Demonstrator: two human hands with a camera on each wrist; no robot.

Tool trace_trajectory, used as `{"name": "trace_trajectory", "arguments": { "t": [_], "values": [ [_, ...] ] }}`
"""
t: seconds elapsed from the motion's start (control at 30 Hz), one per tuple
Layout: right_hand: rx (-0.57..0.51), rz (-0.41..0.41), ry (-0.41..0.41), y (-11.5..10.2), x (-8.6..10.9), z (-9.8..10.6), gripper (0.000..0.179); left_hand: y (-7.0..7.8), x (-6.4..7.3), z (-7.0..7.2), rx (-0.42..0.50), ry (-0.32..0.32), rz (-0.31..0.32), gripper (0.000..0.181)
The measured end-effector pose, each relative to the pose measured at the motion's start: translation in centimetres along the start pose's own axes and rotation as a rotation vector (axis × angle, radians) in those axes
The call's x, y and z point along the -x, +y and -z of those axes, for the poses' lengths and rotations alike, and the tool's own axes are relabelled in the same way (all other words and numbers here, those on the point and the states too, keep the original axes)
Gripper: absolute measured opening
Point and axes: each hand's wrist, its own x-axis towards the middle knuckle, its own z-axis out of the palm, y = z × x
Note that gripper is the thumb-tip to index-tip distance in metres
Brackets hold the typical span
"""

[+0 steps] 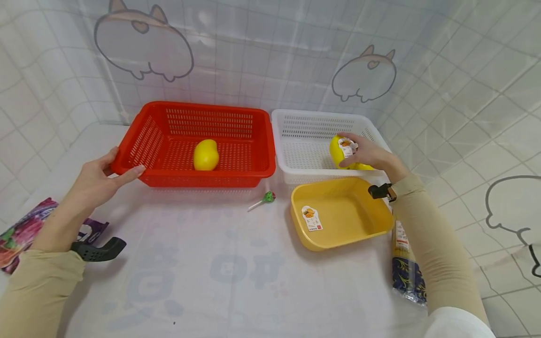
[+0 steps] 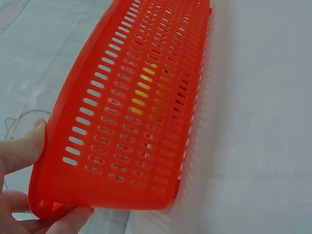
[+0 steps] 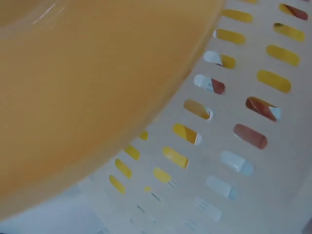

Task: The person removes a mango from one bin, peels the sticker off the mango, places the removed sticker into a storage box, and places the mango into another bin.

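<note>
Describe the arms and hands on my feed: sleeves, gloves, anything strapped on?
The left hand and right hand wear no gloves. The left sleeve and right sleeve are beige. A curved black mount with small holes sits at the left wrist, another black mount at the right. White cloth shows higher on the right arm.

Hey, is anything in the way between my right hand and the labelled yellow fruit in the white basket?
No, nothing visible: in the head view your right hand grips the labelled yellow fruit directly, inside the white basket. The yellow tub stands in front of that basket, not between hand and fruit.
</note>
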Motion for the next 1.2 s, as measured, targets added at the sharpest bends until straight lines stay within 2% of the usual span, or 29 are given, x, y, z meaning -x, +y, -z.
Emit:
{"name": "trace_trajectory", "arguments": {
  "t": [0.47, 1.2],
  "values": [
    [0.027, -0.006, 0.002, -0.7, 0.6, 0.0, 0.095, -0.1, 0.0, -0.1, -0.005, 0.000, 0.002, 0.102],
    [0.034, -0.052, 0.095, -3.9, 3.9, 0.6, 0.098, 0.1, 0.1, -0.1, -0.012, 0.006, -0.002, 0.102]
  ]
}}
